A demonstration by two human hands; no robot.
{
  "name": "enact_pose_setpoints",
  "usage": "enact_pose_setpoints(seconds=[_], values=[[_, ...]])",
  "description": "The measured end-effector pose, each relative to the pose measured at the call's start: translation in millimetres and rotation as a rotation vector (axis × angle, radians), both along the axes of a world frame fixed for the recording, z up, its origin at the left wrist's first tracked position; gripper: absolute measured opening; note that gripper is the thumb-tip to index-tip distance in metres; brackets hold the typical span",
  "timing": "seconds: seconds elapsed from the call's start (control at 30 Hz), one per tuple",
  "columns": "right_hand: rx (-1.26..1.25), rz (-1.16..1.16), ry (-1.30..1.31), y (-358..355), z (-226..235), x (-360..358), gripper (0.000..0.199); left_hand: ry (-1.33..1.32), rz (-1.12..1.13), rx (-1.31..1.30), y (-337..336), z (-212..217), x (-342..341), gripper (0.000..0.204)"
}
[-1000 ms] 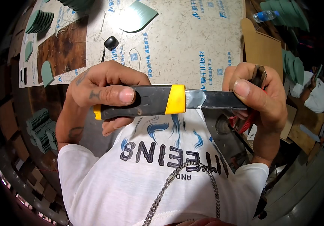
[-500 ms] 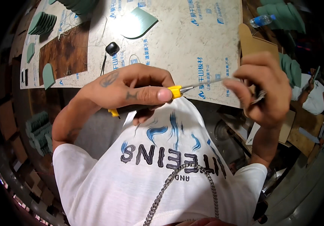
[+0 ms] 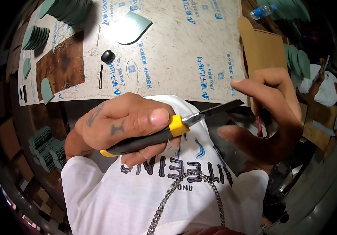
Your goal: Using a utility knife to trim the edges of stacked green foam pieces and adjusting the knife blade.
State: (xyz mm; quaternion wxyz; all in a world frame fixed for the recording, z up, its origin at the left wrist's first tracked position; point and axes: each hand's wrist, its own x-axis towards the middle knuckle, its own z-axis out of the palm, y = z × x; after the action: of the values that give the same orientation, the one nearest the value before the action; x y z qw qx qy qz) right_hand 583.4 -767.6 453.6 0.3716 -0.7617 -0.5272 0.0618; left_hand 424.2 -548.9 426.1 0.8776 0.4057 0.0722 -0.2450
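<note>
My left hand [image 3: 123, 121] is closed round the black and yellow handle of a utility knife [image 3: 147, 139], with the thumb along its top. The knife's dark blade [image 3: 225, 107] sticks out toward the right, flat side partly showing. Beyond the blade tip is my right hand [image 3: 283, 113], its thumb and forefinger spread apart and not touching the blade. A small red and silver tool [image 3: 261, 126] is tucked against that palm, held by the other fingers; most of it is hidden. Both hands are above my lap, in front of the table edge.
The pale printed tabletop [image 3: 168, 58] bears a green arched pad [image 3: 135, 29], a black case [image 3: 107, 56] with a strap, loose thread and stacked green pads [image 3: 35, 38]. Brown cardboard [image 3: 262, 51] and a water bottle [image 3: 263, 11] are at right. Another person [image 3: 323, 86] sits far right.
Both hands have come lower, away from the tabletop. The knife has turned so its handle and blade show more broadly. My right thumb and forefinger have moved apart, away from the blade tip.
</note>
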Motion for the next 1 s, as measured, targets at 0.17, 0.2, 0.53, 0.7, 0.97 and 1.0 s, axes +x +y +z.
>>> enact_pose_setpoints(seconds=[0.17,0.2,0.53,0.7,0.97,1.0], values=[[-0.109,0.035,0.022,14,10,0,0.029,0.172,-0.049,0.125,-3,7,5,0.051],[-0.107,0.032,0.025,14,12,2,0.029,0.19,-0.051,0.127,-4,8,5,0.053],[-0.357,0.111,0.435,20,24,23,0.013,0.238,-0.028,-0.001,3,6,3,0.054],[-0.356,0.119,0.465,34,25,20,0.008,0.283,0.053,-0.012,3,8,3,0.054],[-0.217,-0.137,0.098,28,18,28,0.023,-0.184,0.171,0.667,-2,-17,1,0.038],[-0.142,-0.285,0.333,27,15,18,0.024,-0.305,0.211,0.908,-3,-19,3,0.037]])
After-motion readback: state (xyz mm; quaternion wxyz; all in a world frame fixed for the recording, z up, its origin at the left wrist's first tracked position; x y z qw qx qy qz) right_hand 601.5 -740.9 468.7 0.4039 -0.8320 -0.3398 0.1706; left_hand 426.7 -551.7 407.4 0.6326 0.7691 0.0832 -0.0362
